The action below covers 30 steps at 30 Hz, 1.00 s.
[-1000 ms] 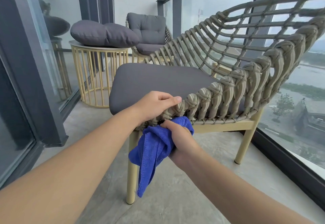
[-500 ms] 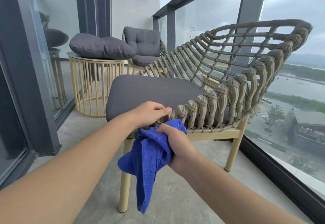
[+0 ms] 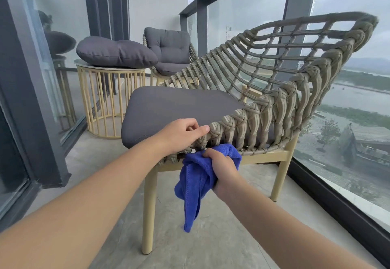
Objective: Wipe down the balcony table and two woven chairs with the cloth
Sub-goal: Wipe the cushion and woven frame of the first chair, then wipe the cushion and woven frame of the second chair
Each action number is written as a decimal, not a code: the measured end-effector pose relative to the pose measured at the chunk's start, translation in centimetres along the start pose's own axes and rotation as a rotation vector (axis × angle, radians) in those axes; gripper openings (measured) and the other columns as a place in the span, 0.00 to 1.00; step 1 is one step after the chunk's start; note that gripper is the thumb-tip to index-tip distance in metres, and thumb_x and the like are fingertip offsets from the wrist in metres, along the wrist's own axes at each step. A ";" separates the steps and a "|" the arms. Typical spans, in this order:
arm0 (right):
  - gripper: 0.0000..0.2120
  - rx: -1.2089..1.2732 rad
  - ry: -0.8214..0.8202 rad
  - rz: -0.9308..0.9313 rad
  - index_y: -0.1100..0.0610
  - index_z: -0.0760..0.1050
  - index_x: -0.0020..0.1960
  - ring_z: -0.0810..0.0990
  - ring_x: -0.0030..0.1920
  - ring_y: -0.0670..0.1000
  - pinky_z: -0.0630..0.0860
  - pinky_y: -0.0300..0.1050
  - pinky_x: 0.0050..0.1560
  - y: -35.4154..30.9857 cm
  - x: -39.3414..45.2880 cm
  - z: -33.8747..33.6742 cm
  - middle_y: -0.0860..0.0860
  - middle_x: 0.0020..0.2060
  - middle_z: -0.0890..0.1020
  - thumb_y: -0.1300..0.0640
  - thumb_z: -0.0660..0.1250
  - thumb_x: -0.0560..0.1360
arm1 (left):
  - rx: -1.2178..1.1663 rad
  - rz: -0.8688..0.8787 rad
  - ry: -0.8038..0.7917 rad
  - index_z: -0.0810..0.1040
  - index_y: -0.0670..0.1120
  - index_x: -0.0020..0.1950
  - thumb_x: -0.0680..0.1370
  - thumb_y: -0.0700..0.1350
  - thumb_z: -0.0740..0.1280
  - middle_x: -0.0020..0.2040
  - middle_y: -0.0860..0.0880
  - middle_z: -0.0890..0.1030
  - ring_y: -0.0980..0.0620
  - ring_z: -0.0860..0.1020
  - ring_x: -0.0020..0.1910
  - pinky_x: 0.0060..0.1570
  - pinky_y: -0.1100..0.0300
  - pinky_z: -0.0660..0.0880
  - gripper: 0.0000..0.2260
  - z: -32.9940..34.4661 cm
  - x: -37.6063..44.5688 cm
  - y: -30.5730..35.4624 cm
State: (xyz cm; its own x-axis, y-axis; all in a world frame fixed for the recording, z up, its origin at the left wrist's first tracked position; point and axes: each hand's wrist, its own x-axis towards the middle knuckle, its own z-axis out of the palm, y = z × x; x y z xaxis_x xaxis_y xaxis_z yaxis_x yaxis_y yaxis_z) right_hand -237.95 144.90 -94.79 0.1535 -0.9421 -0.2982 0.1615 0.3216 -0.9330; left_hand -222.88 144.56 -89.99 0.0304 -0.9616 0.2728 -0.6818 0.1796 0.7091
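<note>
The near woven chair (image 3: pixel 280 108) stands in front of me with a grey seat cushion (image 3: pixel 175 108). My left hand (image 3: pixel 181 134) grips the low front end of its woven armrest, fingers curled over the rim. Just below, my right hand (image 3: pixel 223 167) holds a bunched blue cloth (image 3: pixel 196 182) against the underside of the weave; the cloth's tail hangs toward the floor. A second woven chair (image 3: pixel 168 53) with grey cushions stands farther back. Between them is the round slatted balcony table (image 3: pixel 109 100).
A loose grey cushion (image 3: pixel 116 52) lies on the table top. A glass balustrade (image 3: pixel 348 142) runs along the right, close behind the near chair. Dark door frames and glass (image 3: pixel 27 100) line the left. Bare concrete floor (image 3: pixel 211 237) lies under my arms.
The view has lifted, showing more of the chair's back. Both hands stay at the armrest's front end; the right hand with the cloth has shifted slightly along the underside.
</note>
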 end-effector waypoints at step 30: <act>0.08 -0.210 -0.056 -0.467 0.55 0.69 0.38 0.71 0.33 0.51 0.71 0.43 0.35 -6.5 -7.4 -3.7 0.48 0.31 0.72 0.63 0.66 0.73 | -0.004 -0.036 0.172 0.70 0.47 0.33 0.73 0.65 0.61 0.27 0.54 0.73 0.51 0.68 0.30 0.36 0.55 0.69 0.22 1.4 -0.6 1.0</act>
State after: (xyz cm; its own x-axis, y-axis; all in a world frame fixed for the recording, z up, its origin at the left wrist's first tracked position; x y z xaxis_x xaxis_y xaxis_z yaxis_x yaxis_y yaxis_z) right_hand -243.74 149.47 -87.25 0.1641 -0.9724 0.1656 0.0273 -0.1634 -0.9862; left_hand -224.61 145.08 -90.31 0.1799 -0.9178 0.3539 -0.6748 0.1466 0.7233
